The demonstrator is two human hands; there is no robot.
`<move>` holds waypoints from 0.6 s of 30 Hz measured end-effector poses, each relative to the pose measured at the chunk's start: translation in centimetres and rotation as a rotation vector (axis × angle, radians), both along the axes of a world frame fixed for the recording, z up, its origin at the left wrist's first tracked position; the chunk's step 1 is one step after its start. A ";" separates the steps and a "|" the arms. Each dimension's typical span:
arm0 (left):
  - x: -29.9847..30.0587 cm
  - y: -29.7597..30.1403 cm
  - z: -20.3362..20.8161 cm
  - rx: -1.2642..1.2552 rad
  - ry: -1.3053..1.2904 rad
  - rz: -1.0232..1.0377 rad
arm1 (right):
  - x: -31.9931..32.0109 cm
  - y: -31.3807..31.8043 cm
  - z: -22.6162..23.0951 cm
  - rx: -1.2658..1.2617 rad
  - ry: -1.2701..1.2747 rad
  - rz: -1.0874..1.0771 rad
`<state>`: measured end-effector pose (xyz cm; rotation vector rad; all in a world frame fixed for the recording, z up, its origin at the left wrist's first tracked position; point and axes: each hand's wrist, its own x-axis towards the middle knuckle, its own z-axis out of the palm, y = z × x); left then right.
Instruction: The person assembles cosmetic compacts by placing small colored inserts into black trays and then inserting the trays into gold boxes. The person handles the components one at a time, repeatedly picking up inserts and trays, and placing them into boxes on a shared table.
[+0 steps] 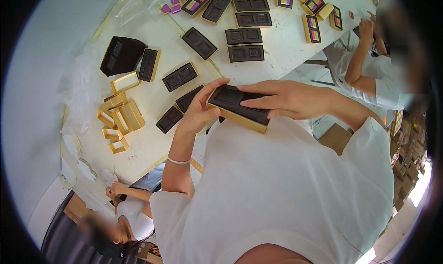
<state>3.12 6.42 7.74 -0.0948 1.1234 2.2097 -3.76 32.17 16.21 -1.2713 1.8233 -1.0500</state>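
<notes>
Close in front of my chest is a gold box [244,121] with a black moulded tray [227,96] in its top, tilted slightly down to the right. My left hand [199,108] is closed around the box's left end, thumb on the near side and fingers along the far side. Over the right part of the tray lies my right hand [284,97], fingers stretched out and pressing on the black surface. Its palm hides that end of the tray. Just beyond my left hand, another black-tray box [188,99] rests on the table, partly covered.
Several black-tray boxes [246,53] stand across the white table [152,37]. Left of them are a stack of black trays [122,56] and a pile of gold frames [130,116]. Filled boxes [197,0] sit farther back. Co-workers sit at right [364,65] and lower left [134,215].
</notes>
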 end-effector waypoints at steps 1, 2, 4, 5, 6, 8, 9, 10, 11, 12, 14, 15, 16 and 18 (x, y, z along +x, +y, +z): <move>-0.1 0.0 0.1 0.052 -0.059 0.019 | 0.1 -0.3 0.0 0.048 -0.028 0.005; -0.2 0.0 0.1 0.102 -0.115 0.038 | 0.0 -0.6 0.1 0.092 -0.054 0.011; 0.2 -0.1 -0.1 0.115 -0.104 0.082 | 0.1 -0.8 -0.3 0.085 -0.125 0.007; 0.6 -0.2 -0.3 0.121 -0.100 0.108 | 0.2 -0.9 -1.0 0.031 -0.170 0.002; 0.9 -0.4 -0.6 0.114 -0.076 0.132 | 0.2 -0.9 -1.4 -0.023 -0.215 -0.004; 1.3 -0.6 -1.0 0.102 -0.029 0.177 | 0.8 -1.0 -0.8 -0.059 -0.538 -0.112; 1.3 -0.6 -1.1 0.145 -0.064 0.170 | 0.9 -0.9 -0.6 -0.077 -0.700 -0.167; 1.2 -0.5 -1.1 0.187 -0.098 0.162 | 0.4 -0.8 -0.7 -0.090 -0.761 -0.106; 1.2 -0.4 -1.2 0.233 -0.136 0.151 | -0.4 -0.5 -1.1 -0.101 -0.822 -0.049; 1.3 -0.2 -1.2 0.257 -0.144 0.162 | -1.0 -0.2 -1.3 -0.113 -0.883 0.007; 1.3 0.0 -1.3 0.306 -0.164 0.175 | -1.4 -0.5 -0.8 -0.078 -0.568 0.036; 1.2 0.1 -1.3 0.305 -0.145 0.184 | -1.6 -0.7 -0.4 -0.065 -0.480 0.048; 1.1 0.1 -1.5 0.298 -0.138 0.183 | -1.6 -0.8 -0.2 -0.051 -0.392 0.061; 1.2 -0.1 -1.7 0.281 -0.119 0.197 | -1.7 -1.2 -0.4 -0.068 -0.269 0.079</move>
